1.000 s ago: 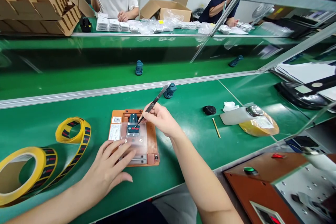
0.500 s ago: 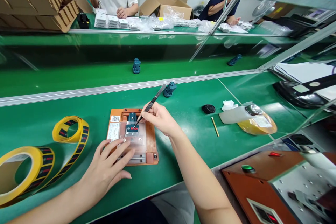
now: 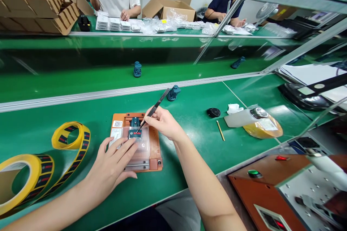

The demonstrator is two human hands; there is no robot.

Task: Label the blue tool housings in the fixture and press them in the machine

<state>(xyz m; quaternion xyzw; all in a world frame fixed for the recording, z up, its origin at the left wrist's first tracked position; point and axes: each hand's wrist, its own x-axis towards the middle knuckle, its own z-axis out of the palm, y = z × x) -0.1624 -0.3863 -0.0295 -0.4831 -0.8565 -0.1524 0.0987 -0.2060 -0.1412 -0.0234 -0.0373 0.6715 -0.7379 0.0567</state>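
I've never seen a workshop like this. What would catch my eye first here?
First you'd notice the person's right hand holding slim black tweezers over a small dark part marked BOSCH, near the middle of the green bench. Their left hand rests on a clear plate set in an orange fixture. Farther left, a bright yellow tape roll lies beside a looped strip.

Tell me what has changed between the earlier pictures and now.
The left hand has slid forward across the clear plate, its fingertips now nearer the BOSCH label. The right hand keeps its hold on the black tweezers, tip still at the label. Nothing was taken up or let go; the orange fixture stayed put.
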